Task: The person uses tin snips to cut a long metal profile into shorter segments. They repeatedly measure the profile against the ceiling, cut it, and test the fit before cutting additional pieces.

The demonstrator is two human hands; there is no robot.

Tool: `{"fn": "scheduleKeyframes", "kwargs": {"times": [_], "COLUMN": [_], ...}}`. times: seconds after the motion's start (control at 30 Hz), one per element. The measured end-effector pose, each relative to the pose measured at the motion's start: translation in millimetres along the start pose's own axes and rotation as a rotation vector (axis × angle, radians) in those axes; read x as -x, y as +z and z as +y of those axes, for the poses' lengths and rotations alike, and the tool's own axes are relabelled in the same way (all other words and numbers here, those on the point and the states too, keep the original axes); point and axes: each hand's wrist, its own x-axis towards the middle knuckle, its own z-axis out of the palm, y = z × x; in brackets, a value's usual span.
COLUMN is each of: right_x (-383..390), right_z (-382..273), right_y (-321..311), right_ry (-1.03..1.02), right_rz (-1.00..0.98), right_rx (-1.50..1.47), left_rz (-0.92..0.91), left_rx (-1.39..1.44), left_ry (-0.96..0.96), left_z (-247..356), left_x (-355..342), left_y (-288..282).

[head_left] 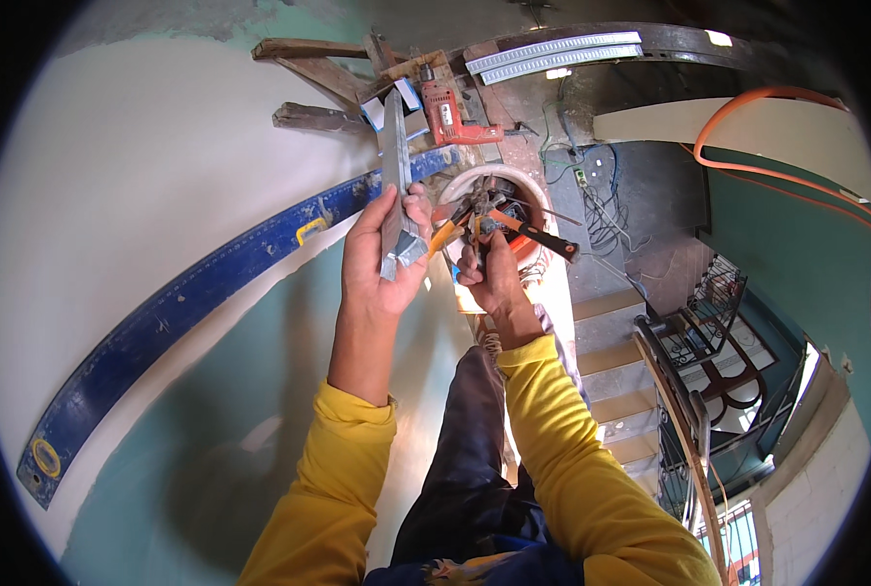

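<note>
My left hand [370, 249] is closed around a bent grey metal channel [394, 146], which points away from me, its folded end near my palm. My right hand [499, 278] is closed at the near side of a whitish bucket [492, 170] crowded with hand tools. What its fingers grip is mostly hidden; dark and metal parts show just above them. Beside the fingers, an orange handle [442, 236] leans out to the left. A black-and-orange handle [543, 239] sticks out over the bucket's right rim.
A long blue spirit level [211, 262] lies along the left. Beyond the bucket are a red power drill [447, 115], wooden pieces [320, 118] and perforated metal strips [553, 57]. Cables [606, 225] trail on the floor. Stairs [611, 356] descend at right; an orange hose [714, 122] hangs above.
</note>
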Motion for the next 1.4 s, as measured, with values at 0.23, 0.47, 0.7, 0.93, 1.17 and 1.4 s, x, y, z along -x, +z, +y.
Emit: {"fn": "scheduleKeyframes", "kwargs": {"times": [0.23,0.47,0.7,0.93,1.17,1.4], "right_x": [48.0,127.1,284.9,451.2,538.9,585.1], "right_z": [22.2,24.1,39.0,59.5,85.3,91.5], "right_y": [-1.8,-24.2,-14.9,-4.6,30.6,53.5], "right_ry": [-0.162,-0.183,-0.448,-0.232,-0.410,-1.040], "right_rz": [0.086,0.081,0.002,-0.140,-0.206,-0.246], "right_rx": [0.522,0.856,0.887,0.606,0.828,1.318], "left_rz": [0.037,0.079,0.056,-0.012,-0.079,-0.239], "left_rx": [-0.175,-0.461,-0.489,-0.530,-0.572,-0.548], "left_ry": [-0.006,0.055,0.144,0.151,0.129,0.175], "left_z": [-15.5,-38.3,-60.4,-84.5,-116.9,-137.3], "left_x": [18.9,57.1,134.0,219.3,278.4,316.6], "left_y": [3.7,19.2,56.7,81.3,115.6,125.6]}}
